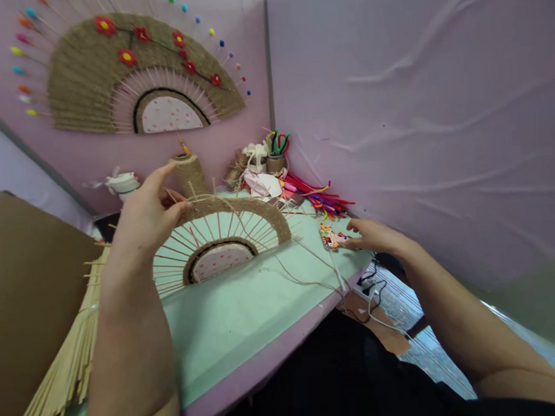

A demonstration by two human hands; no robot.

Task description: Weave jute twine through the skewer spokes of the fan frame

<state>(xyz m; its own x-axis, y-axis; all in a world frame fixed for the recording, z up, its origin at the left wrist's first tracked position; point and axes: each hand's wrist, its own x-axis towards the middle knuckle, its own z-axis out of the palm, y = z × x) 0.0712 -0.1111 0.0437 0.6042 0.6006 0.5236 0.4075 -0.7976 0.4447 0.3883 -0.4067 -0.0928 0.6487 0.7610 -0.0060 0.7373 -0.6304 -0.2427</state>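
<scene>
A half-round fan frame of thin sticks stands on the green tabletop, with twine woven along its outer band and a pink-dotted half-disc at its centre. My left hand grips its upper left edge between thumb and fingers; the index finger points upward. Loose twine trails from the frame over the table. At the right edge, my right hand has thumb and fingers apart around the near end of a small colourful patterned object with a white stick at it; contact is unclear.
Behind the frame stands a twine spool. Pipe cleaners and a can of scissors are at the back right. Bundled sticks lie left. A finished fan hangs on the wall. Cables lie below the table's right edge.
</scene>
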